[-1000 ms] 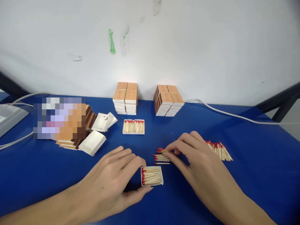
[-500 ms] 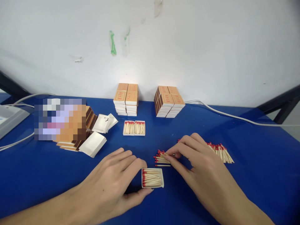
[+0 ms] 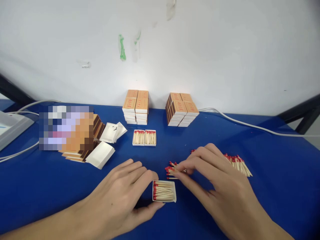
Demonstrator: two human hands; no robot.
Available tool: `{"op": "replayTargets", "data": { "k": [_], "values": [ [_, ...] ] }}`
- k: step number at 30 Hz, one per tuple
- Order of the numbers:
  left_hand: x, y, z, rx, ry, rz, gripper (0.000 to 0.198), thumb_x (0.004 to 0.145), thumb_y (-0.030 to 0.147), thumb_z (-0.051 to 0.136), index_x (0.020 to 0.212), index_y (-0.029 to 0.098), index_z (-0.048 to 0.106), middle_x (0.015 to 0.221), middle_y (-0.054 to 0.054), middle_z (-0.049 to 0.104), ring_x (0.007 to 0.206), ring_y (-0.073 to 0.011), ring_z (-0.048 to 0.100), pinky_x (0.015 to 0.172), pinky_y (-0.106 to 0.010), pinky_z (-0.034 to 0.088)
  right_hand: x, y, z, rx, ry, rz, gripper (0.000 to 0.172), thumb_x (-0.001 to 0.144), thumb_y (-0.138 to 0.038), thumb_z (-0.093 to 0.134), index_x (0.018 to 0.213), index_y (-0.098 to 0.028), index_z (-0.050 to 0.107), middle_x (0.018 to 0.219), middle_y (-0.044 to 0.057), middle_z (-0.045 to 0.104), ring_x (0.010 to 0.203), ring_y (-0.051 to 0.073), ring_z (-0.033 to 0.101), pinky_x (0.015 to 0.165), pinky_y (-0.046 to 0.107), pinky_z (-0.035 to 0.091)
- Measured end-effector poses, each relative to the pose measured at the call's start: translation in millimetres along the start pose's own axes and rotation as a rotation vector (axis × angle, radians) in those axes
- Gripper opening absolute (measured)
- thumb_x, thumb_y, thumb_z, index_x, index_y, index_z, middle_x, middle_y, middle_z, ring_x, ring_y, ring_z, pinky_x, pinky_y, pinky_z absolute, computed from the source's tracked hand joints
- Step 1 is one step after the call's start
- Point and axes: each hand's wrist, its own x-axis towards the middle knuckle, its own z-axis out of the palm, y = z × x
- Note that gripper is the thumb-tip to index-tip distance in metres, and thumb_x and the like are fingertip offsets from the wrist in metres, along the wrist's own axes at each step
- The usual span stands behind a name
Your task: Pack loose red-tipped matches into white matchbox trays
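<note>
Between the thumb and forefinger of my left hand (image 3: 127,193) sits a white matchbox tray (image 3: 175,193), its long sides gripped. Red-tipped matches (image 3: 163,191) lie in it with their heads to the left. My right hand (image 3: 215,180) pinches a few matches (image 3: 172,170) by thumb and fingertips, just above and right of the tray. Several loose matches (image 3: 170,178) lie on the table under those fingertips. A larger heap of matches (image 3: 238,164) is partly hidden behind my right hand.
Two filled trays (image 3: 144,144) stand side by side farther back. Behind them are two stacks of matchboxes (image 3: 135,108) (image 3: 182,110). White trays (image 3: 101,155) and flat box sleeves (image 3: 75,156) lie at left, beside a blurred patch. A white cable (image 3: 245,125) crosses the back right.
My right hand's fingertips have moved slightly left and down over the small match pile, toward the tray. My left hand keeps its hold on the tray. The whole view has shifted a little.
</note>
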Motion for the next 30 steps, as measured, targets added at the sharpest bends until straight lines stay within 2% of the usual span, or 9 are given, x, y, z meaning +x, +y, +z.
{"op": "replayTargets", "data": {
  "k": [3,4,7,8,12,18,23,30],
  "values": [
    [-0.4,0.7,-1.6,0.002,-0.01,0.001,0.021,0.107,0.033,0.076,0.117,0.023,0.061,0.095,0.004,0.072,0.079,-0.0182,0.065,0.082,-0.039,0.052,0.3,-8.3,0.5,0.149,-0.047,-0.078,0.016,0.108,-0.014,0.075,0.099,-0.025,0.069,0.09,-0.004,0.071,0.083,0.015,0.065,0.101,0.038,0.052],
    [-0.4,1.0,-1.9,0.002,-0.011,0.0,0.019,0.107,0.034,0.075,0.116,0.023,0.061,0.097,0.003,0.074,0.081,-0.0185,0.066,0.083,-0.04,0.053,-0.6,-10.1,2.3,0.19,-0.062,-0.088,0.016,0.107,-0.014,0.076,0.099,-0.025,0.069,0.089,-0.004,0.071,0.083,0.015,0.064,0.099,0.037,0.053],
    [0.1,1.5,-1.6,-0.005,-0.005,-0.004,0.016,0.109,0.033,0.072,0.115,0.024,0.061,0.098,0.003,0.075,0.083,-0.0189,0.068,0.085,-0.04,0.053,-5.0,-11.3,11.0,0.245,-0.083,-0.109,0.014,0.106,-0.015,0.078,0.099,-0.024,0.069,0.092,-0.001,0.071,0.084,0.016,0.061,0.08,0.032,0.054],
    [0.3,1.6,-1.2,-0.008,0.002,-0.006,0.015,0.109,0.032,0.072,0.115,0.024,0.061,0.099,0.004,0.075,0.084,-0.0187,0.068,0.086,-0.04,0.053,-6.6,-10.6,14.1,0.243,-0.091,-0.117,0.014,0.106,-0.015,0.077,0.099,-0.023,0.069,0.093,-0.001,0.071,0.085,0.016,0.06,0.079,0.032,0.053],
    [0.0,0.9,1.4,-0.01,0.013,-0.003,0.015,0.109,0.032,0.072,0.114,0.024,0.061,0.096,0.004,0.073,0.081,-0.0181,0.067,0.084,-0.039,0.052,-9.6,-6.5,21.5,0.185,-0.121,-0.125,0.017,0.107,-0.012,0.073,0.095,-0.022,0.066,0.093,0.0,0.071,0.085,0.017,0.058,0.079,0.035,0.052],
    [-2.0,1.0,1.7,0.007,0.005,-0.019,0.016,0.11,0.034,0.071,0.118,0.024,0.062,0.085,0.005,0.064,0.074,-0.0184,0.061,0.086,-0.04,0.05,-8.7,-5.9,18.8,0.147,-0.202,-0.065,0.02,0.105,-0.007,0.07,0.092,-0.022,0.066,0.092,0.0,0.068,0.086,0.018,0.057,0.086,0.037,0.053],
    [-0.6,1.4,-0.7,0.003,-0.011,-0.002,0.016,0.109,0.032,0.074,0.115,0.024,0.061,0.084,0.006,0.064,0.075,-0.017,0.062,0.083,-0.038,0.051,-7.7,-4.1,17.5,0.191,-0.215,-0.051,0.017,0.105,-0.01,0.074,0.095,-0.022,0.068,0.094,0.0,0.07,0.089,0.017,0.059,0.078,0.034,0.051],
    [-1.3,0.5,1.9,-0.008,0.0,-0.004,0.017,0.109,0.033,0.073,0.116,0.024,0.061,0.091,0.004,0.069,0.078,-0.0176,0.064,0.082,-0.039,0.05,-5.6,-3.5,17.2,0.167,-0.187,-0.086,0.018,0.108,-0.009,0.069,0.095,-0.021,0.069,0.093,0.0,0.069,0.087,0.017,0.057,0.08,0.034,0.051]
  ]
}}
